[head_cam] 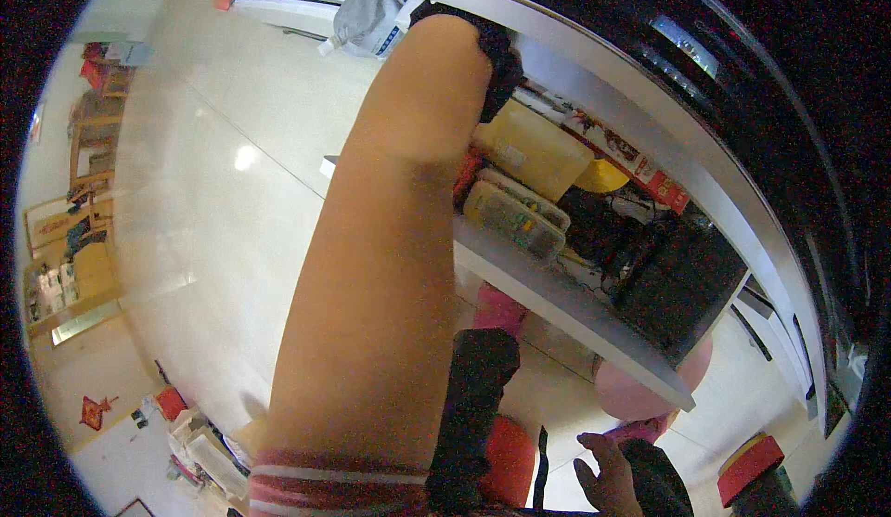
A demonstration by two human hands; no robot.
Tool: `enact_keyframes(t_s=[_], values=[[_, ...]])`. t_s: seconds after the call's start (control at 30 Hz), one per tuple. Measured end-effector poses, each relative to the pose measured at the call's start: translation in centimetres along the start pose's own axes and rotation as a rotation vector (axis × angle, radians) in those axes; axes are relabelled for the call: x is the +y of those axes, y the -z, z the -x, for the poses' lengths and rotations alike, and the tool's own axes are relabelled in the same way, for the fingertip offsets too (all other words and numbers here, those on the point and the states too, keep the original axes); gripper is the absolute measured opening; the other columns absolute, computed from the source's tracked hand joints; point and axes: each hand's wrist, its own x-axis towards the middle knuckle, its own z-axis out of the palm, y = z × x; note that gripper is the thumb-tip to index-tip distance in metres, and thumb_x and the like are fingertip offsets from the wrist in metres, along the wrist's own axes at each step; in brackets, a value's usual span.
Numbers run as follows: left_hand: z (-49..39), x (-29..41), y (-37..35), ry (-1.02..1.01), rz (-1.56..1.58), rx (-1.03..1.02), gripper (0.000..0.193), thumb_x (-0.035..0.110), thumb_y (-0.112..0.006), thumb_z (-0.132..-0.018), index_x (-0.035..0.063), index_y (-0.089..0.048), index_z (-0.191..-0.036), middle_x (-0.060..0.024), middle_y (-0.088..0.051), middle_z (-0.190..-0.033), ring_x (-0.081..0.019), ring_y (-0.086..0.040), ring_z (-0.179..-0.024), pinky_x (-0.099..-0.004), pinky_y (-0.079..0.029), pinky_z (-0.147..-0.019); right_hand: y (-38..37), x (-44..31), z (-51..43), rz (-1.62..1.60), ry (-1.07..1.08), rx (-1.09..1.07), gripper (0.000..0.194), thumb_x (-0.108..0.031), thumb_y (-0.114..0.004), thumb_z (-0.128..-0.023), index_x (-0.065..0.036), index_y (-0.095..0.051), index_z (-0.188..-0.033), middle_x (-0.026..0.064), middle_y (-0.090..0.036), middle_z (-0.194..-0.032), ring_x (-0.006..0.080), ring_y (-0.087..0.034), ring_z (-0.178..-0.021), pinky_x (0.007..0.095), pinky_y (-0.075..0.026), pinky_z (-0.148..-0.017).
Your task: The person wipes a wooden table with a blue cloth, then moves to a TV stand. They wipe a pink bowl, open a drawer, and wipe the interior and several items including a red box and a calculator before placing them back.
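My left forearm, in a red-and-white striped sleeve, crosses the middle of the view up to the white edge of a table. Black crumpled material shows at its far end. The fingers there are hidden, so whether they hold it cannot be told. Just right of the arm, an open compartment under the tabletop contains a yellowish box, a clear lidded plastic container and tangled black cables. Low on the right, my right hand is held with fingers apart and nothing in it.
A pale panel borders the compartment. The dark glossy tabletop fills the upper right. A grey pouch with a white cap is beside the table edge. A red-rimmed bin stands lower right on the tiled floor. Wooden furniture lines the left.
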Motion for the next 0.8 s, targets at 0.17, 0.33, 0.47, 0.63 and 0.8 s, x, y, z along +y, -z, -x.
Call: enact_keyframes(t_s=[0.17,0.33,0.47,0.63,0.8], values=[[-0.2,-0.2,-0.1,-0.009,-0.006,0.010,0.034,0.030,-0.055,-0.080,0.0115,-0.063,-0.108,-0.0135,-0.060,-0.113,-0.0332,-0.055,-0.105,-0.0466,-0.040,-0.091,-0.2,0.4,0.0,-0.011,-0.025,0.016,0.035,-0.016,-0.061,-0.085,-0.003,-0.054,-0.117,0.0157,-0.058,-0.112,0.0287,-0.056,-0.106,0.0361,-0.044,-0.090],[-0.6,-0.7,-0.1,-0.010,0.001,0.026,0.035,0.030,-0.055,-0.080,0.0117,-0.063,-0.109,-0.0132,-0.060,-0.113,-0.0331,-0.055,-0.106,-0.0470,-0.040,-0.092,-0.5,0.9,-0.4,-0.010,-0.003,0.010,0.036,-0.016,-0.061,-0.085,-0.005,-0.052,-0.119,0.0157,-0.058,-0.112,0.0284,-0.056,-0.106,0.0371,-0.044,-0.089],[-0.8,-1.4,-0.1,-0.007,-0.006,0.021,0.035,0.029,-0.055,-0.080,0.0119,-0.063,-0.109,-0.0129,-0.060,-0.114,-0.0330,-0.055,-0.106,-0.0473,-0.040,-0.092,-0.5,0.3,-0.8,-0.018,-0.006,-0.012,0.037,-0.015,-0.061,-0.083,-0.005,-0.053,-0.118,0.0175,-0.057,-0.114,0.0308,-0.055,-0.106,0.0386,-0.044,-0.091],[-1.0,-2.1,-0.2,-0.014,-0.019,0.017,0.035,0.029,-0.056,-0.079,0.0120,-0.063,-0.109,-0.0126,-0.060,-0.115,-0.0330,-0.055,-0.107,-0.0477,-0.039,-0.093,0.0,-0.4,-1.0,-0.014,-0.061,-0.044,0.035,-0.011,-0.063,-0.079,0.000,-0.055,-0.111,0.0196,-0.058,-0.109,0.0350,-0.056,-0.104,0.0415,-0.044,-0.091],[-1.6,-3.1,0.1,-0.030,-0.046,0.025,0.035,0.028,-0.056,-0.079,0.0122,-0.063,-0.110,-0.0122,-0.059,-0.116,-0.0329,-0.054,-0.107,-0.0481,-0.039,-0.093,0.2,-0.5,-0.4,0.026,-0.042,-0.038,0.034,-0.012,-0.062,-0.080,-0.001,-0.055,-0.112,0.0195,-0.059,-0.109,0.0350,-0.055,-0.105,0.0415,-0.044,-0.091]])
